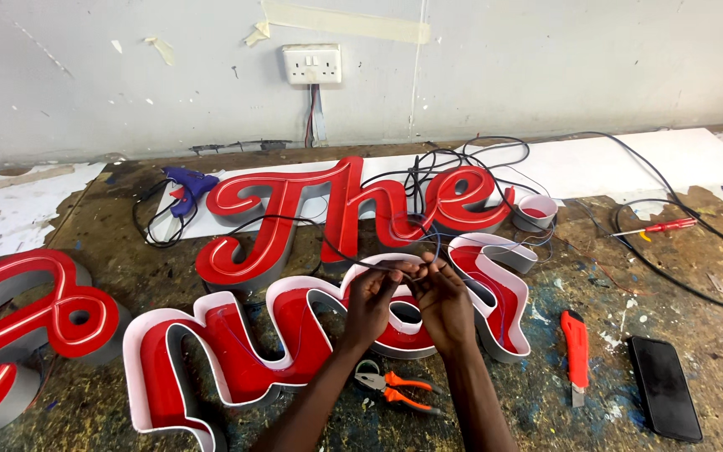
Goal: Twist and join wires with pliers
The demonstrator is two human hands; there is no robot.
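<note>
Workbench (696, 293), scuffed and paint-stained, runs against a grey wall (546, 67). White sheet (629, 163) lies along the back of it. Large red sign letters, lit-looking face up, sit at the back centre (294, 209); another red piece at far left (18, 326). In front, an open red channel-letter shell with white walls (236, 351) lies hollow side up, under both hands. Tangle of black cable (453, 159) loops over the back letters and trails right. Wall socket (312, 64) above, wires dropping from it. Blue glue gun (187, 186) back left. Black phone (664, 387) flat at front right. Orange utility knife (575, 345) just left of phone. Orange-handled pliers (395, 389) between the forearms, front. Red screwdriver (667, 226) right, on cable.

Left hand (371, 305) and right hand (445, 303) close together over the shell, fingertips pinched on thin wires (403, 266), held just above the shell's middle.
</note>
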